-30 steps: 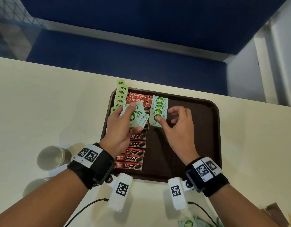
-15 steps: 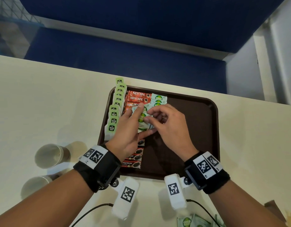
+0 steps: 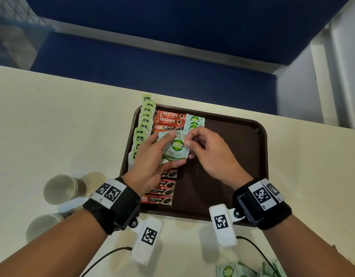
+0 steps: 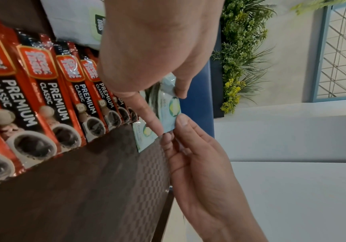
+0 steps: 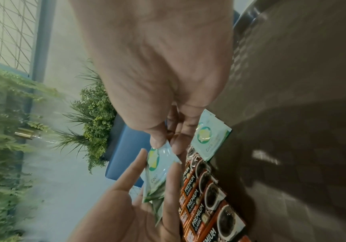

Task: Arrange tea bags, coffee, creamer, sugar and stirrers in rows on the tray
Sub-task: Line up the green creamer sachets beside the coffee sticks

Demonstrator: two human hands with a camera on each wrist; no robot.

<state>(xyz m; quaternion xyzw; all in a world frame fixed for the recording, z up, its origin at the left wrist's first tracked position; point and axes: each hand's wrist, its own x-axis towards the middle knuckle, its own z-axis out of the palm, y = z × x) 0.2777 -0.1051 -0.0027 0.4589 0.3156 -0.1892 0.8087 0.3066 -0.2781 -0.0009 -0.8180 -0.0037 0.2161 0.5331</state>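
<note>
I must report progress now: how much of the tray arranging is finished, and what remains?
Done: tea bags and coffee sticks lie in rows on the tray. In hand: left hand holds sugar sachets; right hand pinches the top one; the sugar row is started. Left: no creamer or stirrers visible yet.

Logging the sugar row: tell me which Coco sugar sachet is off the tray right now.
The top sachet of the stack in the left hand, pinched by the right hand; the others lie flat in the tray.

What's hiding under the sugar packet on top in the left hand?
More sugar packets are fanned beneath the top sugar packet, held by the left hand; the right hand pinches the top one. How many lie underneath is covered. Below them, the coffee row is partly hidden.
</note>
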